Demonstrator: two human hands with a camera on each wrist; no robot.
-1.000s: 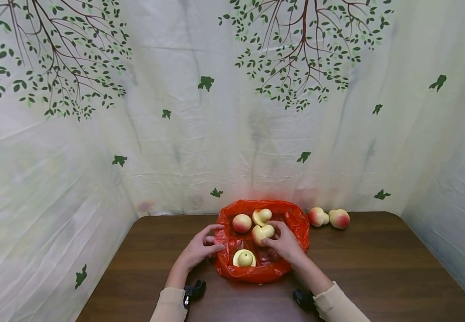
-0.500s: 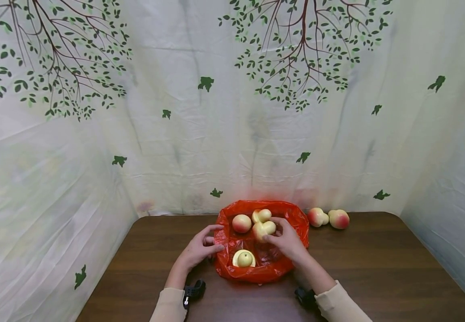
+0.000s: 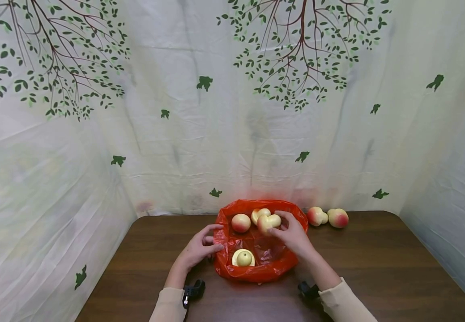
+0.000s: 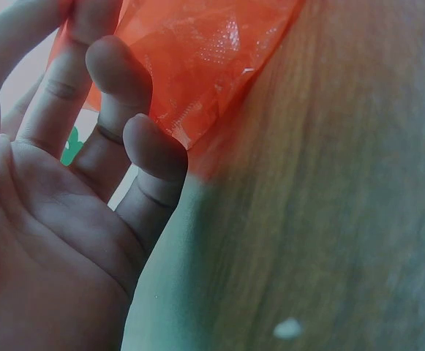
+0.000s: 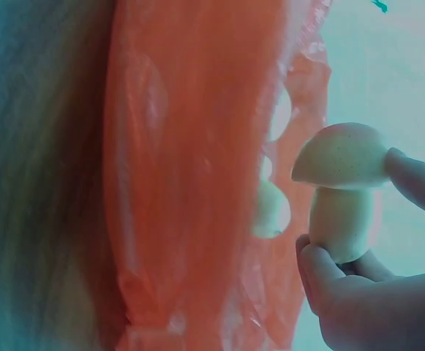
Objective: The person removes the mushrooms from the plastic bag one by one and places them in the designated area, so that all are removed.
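Observation:
In the head view my right hand (image 3: 296, 235) pinches a toy mushroom (image 3: 267, 223) with a pale stem and pinkish cap, over the red plastic bag (image 3: 264, 273). The right wrist view shows this mushroom (image 5: 344, 161) cap-up between thumb and fingers, beside the bag's side. Inside the bag are a round red-and-yellow cap (image 3: 241, 222), a second mushroom (image 3: 259, 214) partly behind the held one, and another mushroom (image 3: 243, 257) stem-up near the front. My left hand (image 3: 198, 248) is at the bag's left rim, thumb and forefinger spread apart and touching the plastic.
Two more toy mushrooms, one (image 3: 316, 216) beside the bag and one (image 3: 338, 218) farther right, lie near the back edge of the brown wooden table (image 3: 377, 259). A white curtain (image 3: 256, 134) printed with branches hangs right behind it. Black wrist cameras sit under both wrists.
My right hand has moved right and slightly away from me, carrying the mushroom, which now overlaps the one behind it. The left hand and the bag stay put.

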